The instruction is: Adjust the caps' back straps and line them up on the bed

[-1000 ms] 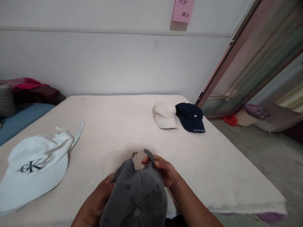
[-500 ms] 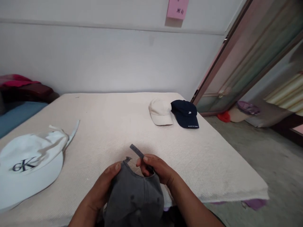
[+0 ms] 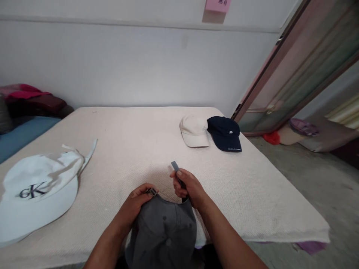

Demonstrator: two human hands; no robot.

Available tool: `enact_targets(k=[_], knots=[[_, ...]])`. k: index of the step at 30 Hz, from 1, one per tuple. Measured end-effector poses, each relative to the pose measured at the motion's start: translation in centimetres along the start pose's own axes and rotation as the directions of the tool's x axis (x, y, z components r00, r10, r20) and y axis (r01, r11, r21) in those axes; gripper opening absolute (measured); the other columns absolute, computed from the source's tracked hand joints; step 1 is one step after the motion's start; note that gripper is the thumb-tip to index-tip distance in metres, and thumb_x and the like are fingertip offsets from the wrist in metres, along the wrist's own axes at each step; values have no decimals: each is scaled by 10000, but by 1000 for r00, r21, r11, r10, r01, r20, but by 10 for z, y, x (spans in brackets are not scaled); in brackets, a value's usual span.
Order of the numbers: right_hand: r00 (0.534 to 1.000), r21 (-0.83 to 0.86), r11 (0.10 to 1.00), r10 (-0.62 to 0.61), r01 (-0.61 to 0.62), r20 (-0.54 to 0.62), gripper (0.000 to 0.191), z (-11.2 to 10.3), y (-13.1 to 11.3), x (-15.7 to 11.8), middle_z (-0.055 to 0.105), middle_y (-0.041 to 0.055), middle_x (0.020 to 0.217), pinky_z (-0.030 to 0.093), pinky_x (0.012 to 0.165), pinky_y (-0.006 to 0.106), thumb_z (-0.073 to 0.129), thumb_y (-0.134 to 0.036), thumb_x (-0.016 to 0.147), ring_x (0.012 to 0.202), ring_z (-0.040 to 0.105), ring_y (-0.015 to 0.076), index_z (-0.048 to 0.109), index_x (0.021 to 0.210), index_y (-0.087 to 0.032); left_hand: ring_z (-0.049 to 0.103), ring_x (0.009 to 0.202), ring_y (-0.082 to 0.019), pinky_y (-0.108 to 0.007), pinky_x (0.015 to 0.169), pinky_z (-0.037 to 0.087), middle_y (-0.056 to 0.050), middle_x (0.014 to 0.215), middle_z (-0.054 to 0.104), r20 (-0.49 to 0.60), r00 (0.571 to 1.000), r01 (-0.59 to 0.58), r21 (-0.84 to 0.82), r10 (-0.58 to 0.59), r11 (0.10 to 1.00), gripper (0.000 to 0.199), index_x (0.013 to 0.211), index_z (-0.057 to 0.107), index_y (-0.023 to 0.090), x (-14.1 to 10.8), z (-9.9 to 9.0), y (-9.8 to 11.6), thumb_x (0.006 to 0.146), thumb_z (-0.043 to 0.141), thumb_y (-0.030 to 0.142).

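A dark grey cap (image 3: 168,231) is at the near edge of the table, its back opening turned away from me. My left hand (image 3: 141,200) pinches the small metal buckle (image 3: 153,192) at the left side of that opening. On the right, my right hand (image 3: 187,186) grips the cap's strap, and the strap's free end (image 3: 174,165) sticks up past the thumb. Strap and buckle are apart. A white cap with black "CK" letters (image 3: 36,190) lies at the left, with loose straps at its back.
Farther back on the cream-covered table (image 3: 134,134) lie a beige cap (image 3: 194,131) and a navy cap (image 3: 224,134), side by side. A white wall stands behind. Folded cloths (image 3: 30,99) are at the far left, and a bin (image 3: 303,127) stands on the floor at right.
My left hand has moved from the cap's side onto the buckle. My right hand has raised the strap end up and to the right. The view has shifted slightly.
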State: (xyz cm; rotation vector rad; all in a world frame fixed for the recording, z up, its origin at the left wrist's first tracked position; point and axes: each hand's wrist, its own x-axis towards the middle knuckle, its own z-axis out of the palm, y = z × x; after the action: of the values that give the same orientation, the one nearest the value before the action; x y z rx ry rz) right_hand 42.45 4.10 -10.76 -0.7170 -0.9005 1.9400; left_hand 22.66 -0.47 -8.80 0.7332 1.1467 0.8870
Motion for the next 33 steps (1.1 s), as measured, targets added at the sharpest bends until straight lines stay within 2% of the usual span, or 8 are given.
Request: enact_targets(k=[3, 9, 13, 16, 20, 25, 31, 33], knots=[[998, -66, 997, 33, -30, 46, 277, 5, 5, 2, 419, -70, 534, 162, 367, 187, 480, -424, 873, 355, 241, 27, 556, 906, -160, 509, 559, -95, -188, 527, 353, 21, 668, 593, 40, 999, -6, 6, 6, 1000, 85, 776, 652, 176, -2, 2, 0, 714, 636, 232], [993, -178, 981, 96, -81, 75, 314, 12, 18, 7, 438, -77, 506, 194, 355, 186, 500, -438, 858, 336, 267, 34, 565, 1003, -167, 518, 574, -98, -192, 550, 363, 6, 691, 625, 46, 999, -21, 17, 21, 1000, 150, 816, 668, 176, -1, 1, -3, 745, 643, 306], [990, -201, 973, 125, -108, 71, 291, 15, 25, 9, 410, -87, 489, 201, 361, 180, 638, -399, 763, 357, 288, 33, 576, 916, -159, 539, 593, -124, -215, 570, 379, -23, 712, 655, 69, 998, -14, 22, 13, 1000, 230, 870, 685, 164, 2, 0, -5, 748, 644, 354], [991, -223, 970, 117, -99, 70, 280, 18, 27, 10, 425, -78, 536, 238, 386, 183, 691, -364, 716, 392, 317, 34, 565, 869, -167, 516, 565, -126, -218, 546, 362, -25, 679, 643, 67, 997, -28, 76, 23, 997, 241, 834, 682, 152, 4, 1, -5, 754, 635, 374], [994, -271, 958, 104, -90, 38, 259, 18, 28, 11, 418, -68, 552, 262, 412, 192, 708, -345, 694, 428, 327, 41, 538, 764, -163, 520, 600, -143, -234, 572, 370, -22, 682, 631, 50, 995, -96, 169, 89, 981, 221, 761, 666, 159, 7, 2, -5, 767, 614, 373], [990, -212, 971, 127, -110, 65, 257, 18, 28, 11, 388, -80, 519, 210, 395, 192, 686, -347, 714, 395, 292, 34, 505, 739, -167, 524, 649, -150, -236, 594, 366, -15, 695, 626, 23, 980, -195, 266, 196, 944, 178, 739, 671, 167, 6, 3, -5, 776, 593, 322], [992, -215, 971, 114, -100, 52, 207, 17, 29, 12, 469, -52, 560, 190, 372, 185, 662, -305, 728, 384, 298, 26, 516, 734, -158, 505, 593, -122, -227, 566, 370, 11, 671, 597, 4, 990, -139, 143, 140, 980, 153, 779, 632, 181, 0, 9, -3, 788, 584, 326], [991, -198, 975, 114, -99, 64, 211, 18, 29, 12, 492, -45, 572, 182, 368, 185, 659, -308, 731, 381, 288, 22, 509, 731, -160, 512, 605, -124, -228, 574, 374, 4, 679, 603, 0, 987, -160, 148, 161, 976, 170, 774, 633, 175, 1, 10, -4, 784, 596, 341]])
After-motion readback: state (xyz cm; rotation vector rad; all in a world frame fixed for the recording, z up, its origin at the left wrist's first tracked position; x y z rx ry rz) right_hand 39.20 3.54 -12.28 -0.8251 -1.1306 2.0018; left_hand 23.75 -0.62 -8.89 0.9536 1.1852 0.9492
